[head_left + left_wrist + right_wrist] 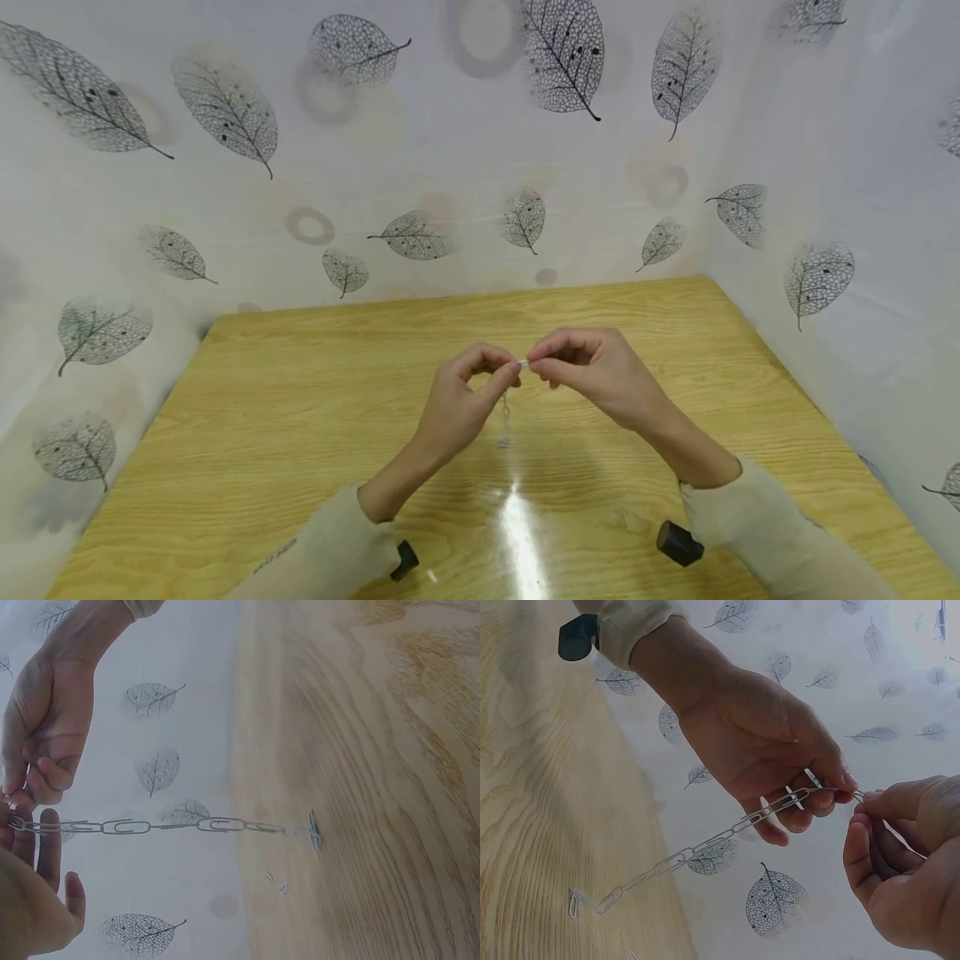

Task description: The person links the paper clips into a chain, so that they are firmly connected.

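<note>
Our left hand (461, 402) pinches the paper-clip chain (174, 826), which hangs beneath it over the surface (300, 417); our right hand (603, 377), just beside, pinches a paper clip (859, 796).

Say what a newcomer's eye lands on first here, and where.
First, the left hand and right hand, pinching together at the upper end of a paper clip chain above the wooden table. Next, that chain, dangling below the left hand. Behind, dark leaf prints scattered over the pale backdrop.
</note>
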Available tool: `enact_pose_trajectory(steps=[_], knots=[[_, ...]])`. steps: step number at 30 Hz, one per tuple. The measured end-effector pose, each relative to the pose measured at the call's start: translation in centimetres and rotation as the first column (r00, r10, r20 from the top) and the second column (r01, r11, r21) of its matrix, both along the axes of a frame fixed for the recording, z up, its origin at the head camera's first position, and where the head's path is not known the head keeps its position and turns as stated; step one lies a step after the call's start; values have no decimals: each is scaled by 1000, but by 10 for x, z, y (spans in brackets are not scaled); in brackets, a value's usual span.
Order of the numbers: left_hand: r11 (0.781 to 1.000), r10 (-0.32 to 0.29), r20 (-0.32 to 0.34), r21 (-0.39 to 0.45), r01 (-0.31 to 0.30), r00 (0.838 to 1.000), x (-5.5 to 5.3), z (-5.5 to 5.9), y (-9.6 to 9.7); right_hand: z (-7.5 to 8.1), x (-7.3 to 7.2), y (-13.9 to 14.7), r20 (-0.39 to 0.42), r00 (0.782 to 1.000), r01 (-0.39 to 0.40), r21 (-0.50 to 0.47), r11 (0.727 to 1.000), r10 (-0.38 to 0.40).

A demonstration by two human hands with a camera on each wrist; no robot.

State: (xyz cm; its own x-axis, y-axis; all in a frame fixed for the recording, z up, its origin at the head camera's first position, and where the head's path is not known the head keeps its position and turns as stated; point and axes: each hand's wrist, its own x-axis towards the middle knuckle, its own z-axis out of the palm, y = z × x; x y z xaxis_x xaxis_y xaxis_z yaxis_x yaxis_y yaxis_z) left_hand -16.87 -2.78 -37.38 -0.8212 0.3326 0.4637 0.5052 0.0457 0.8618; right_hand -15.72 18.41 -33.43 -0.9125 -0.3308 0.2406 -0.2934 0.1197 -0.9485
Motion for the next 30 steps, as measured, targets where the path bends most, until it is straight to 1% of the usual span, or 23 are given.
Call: enact_pose_trajectory(steps=[3, 6, 8, 11, 14, 17, 19, 21, 25, 28, 30], knots=[[1000, 7, 4, -9, -7, 1000, 0, 2, -2, -2, -2, 1, 18, 1000, 17, 5, 1000, -17], [1000, 10, 12, -19, -10, 1000, -1, 3, -5, -6, -8, 4, 40, 998, 52, 34, 998, -53], [1000, 10, 13, -22, -10, 1000, -2, 4, -6, -13, -17, 7, 52, 995, 79, 58, 995, -82], [1000, 8, 18, -30, -8, 1000, -3, 7, -9, -24, -33, 14, 78, 989, 114, 123, 986, -124], [999, 6, 18, -33, -5, 1000, -3, 9, -11, -41, -52, 22, 104, 986, 107, 215, 971, -132], [1000, -5, 12, -26, 5, 1000, -4, 10, -13, -61, -69, 27, 138, 984, 64, 309, 949, -111], [1000, -15, 13, -15, 16, 1000, -5, 10, -14, -74, -79, 29, 142, 985, 35, 368, 929, -94], [1000, -26, 14, -3, 26, 1000, -6, 10, -14, -85, -86, 30, 117, 990, 24, 434, 901, -82], [999, -32, 25, 11, 32, 999, -6, 11, -15, -101, -99, 26, 28, 997, 49, 533, 845, -75], [999, -28, 35, 18, 28, 999, -6, 11, -16, -109, -105, 23, 3, 997, 57, 573, 818, -72], [999, -27, 42, 23, 26, 999, -6, 12, -16, -113, -108, 21, 4, 997, 58, 587, 807, -74]])
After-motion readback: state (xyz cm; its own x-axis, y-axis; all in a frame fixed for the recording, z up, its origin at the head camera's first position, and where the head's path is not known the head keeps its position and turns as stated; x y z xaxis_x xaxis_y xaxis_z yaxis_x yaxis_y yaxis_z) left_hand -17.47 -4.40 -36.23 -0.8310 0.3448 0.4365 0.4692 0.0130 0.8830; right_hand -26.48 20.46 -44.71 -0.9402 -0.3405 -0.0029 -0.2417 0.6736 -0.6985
